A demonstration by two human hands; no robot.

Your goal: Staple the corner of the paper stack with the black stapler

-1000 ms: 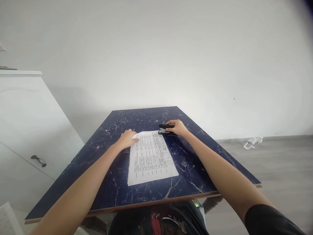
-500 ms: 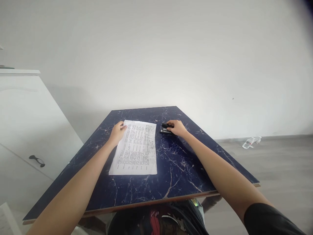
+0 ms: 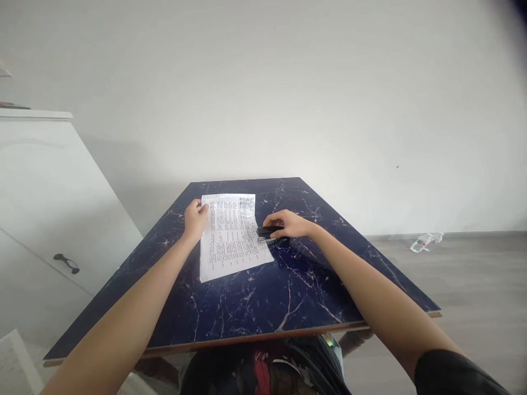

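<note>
My left hand pinches the upper left edge of a stack of printed paper sheets, thumb on top. The sheets lie tilted on the dark blue marbled table, their far part raised and bent. In my right hand is a black stapler, gripped from above with fingers wrapped over it. Its front end meets the right edge of the sheets; whether the paper lies between its jaws I cannot tell.
A white cabinet with a dark handle stands left of the table. The pale wall rises behind it. Crumpled clear plastic lies on the grey floor to the right.
The paper stack has turned and its far end has lifted, my left hand still holding it. My right hand has brought the stapler left and nearer, up to the paper's right edge.
</note>
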